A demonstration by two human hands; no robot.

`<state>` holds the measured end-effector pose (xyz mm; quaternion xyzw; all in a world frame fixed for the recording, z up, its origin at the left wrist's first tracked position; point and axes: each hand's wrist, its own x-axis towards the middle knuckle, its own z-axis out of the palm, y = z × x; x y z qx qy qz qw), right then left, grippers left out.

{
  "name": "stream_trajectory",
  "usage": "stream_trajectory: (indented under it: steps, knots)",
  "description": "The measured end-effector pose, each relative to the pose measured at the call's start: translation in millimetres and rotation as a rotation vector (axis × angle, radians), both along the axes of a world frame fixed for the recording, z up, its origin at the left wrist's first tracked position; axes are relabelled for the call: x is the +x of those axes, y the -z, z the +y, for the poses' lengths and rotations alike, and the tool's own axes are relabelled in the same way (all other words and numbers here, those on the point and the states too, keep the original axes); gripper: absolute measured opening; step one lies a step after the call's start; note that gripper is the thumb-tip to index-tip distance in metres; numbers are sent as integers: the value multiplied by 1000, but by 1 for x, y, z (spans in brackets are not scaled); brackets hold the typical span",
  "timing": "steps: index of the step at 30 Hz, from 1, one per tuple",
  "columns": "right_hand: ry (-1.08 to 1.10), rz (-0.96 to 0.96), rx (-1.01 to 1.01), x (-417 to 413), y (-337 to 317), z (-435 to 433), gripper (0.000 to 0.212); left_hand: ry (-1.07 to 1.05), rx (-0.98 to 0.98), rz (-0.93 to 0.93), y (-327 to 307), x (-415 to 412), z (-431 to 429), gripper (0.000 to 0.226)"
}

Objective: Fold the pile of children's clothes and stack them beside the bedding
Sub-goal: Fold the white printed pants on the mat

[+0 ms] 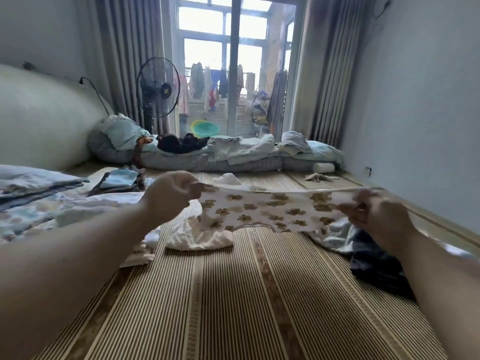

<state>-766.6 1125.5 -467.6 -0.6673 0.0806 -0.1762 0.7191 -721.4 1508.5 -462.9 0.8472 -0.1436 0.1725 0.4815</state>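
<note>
Mat: the striped woven mat (233, 302) fills the nearest ground in front of me, bare down the middle.
My forearms: both reach forward from the lower corners, raised above the mat and angled inward.
My left hand (168, 196): knuckles up, fingers curled tight, pinching the left edge of the flower-print garment (272, 209).
My right hand (376, 214): fingers bunched and clenched on the garment's right edge, back of the hand toward me.
Flower-print garment: white with brown flowers, stretched flat between my two hands, held off the mat, its lower edge hanging loose.
Unfolded pile: a crumpled white piece (200, 235) lies on the mat just under the garment; pale blue and dark navy clothes (368, 258) are heaped under my right wrist.
Folded stack: small folded pieces (119, 180) sit on the left, beyond my left hand, beside the folded bedding (33, 183).
Far edge: rumpled quilts and pillows (233, 152) lie along the end of the bed.
Beyond: a standing fan (158, 87) stands by the curtain, and laundry (207, 84) hangs outside the glass door.
</note>
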Motion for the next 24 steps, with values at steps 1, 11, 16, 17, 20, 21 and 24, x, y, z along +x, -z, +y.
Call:
stream_trajectory:
  steps: [1,11,16,17,20,21,24]
  knots:
    - [-9,46,3,-13,21,0,23,30,59,42,20,-14,2,12]
    - [-269,511,-324,-117,175,-3,26,234,671,326,180,-113,22,9]
    - [-394,550,-538,-128,183,-17,29,421,881,235,191,-122,24,26]
    - [-420,559,-542,-127,181,-18,29,434,890,229,190,-122,25,26]
    - [-516,636,-498,-119,168,-16,26,520,929,285,185,-118,27,35]
    - [-543,666,-492,-112,164,-16,33,545,942,323,181,-115,26,36]
    - [-390,681,-676,-77,156,-22,46,526,910,395,174,-99,18,42]
